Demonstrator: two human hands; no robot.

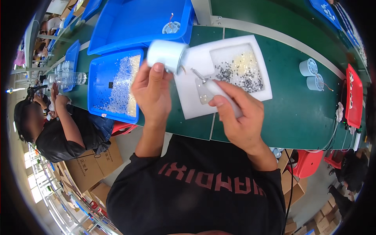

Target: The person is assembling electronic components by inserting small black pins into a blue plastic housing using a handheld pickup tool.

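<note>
The left hand (153, 88) grips a pale blue cup (166, 51), tilted and blurred, between thumb and fingers. The right hand (244, 113) is closed around a grey screwdriver (216, 90), whose tip points up toward a short wire (183, 69) at the cup's edge. Beyond the right fingers lies a foam tray (186, 100) of small parts. A loose left grip could let the cup turn, and the tip might snag the wire.
</note>
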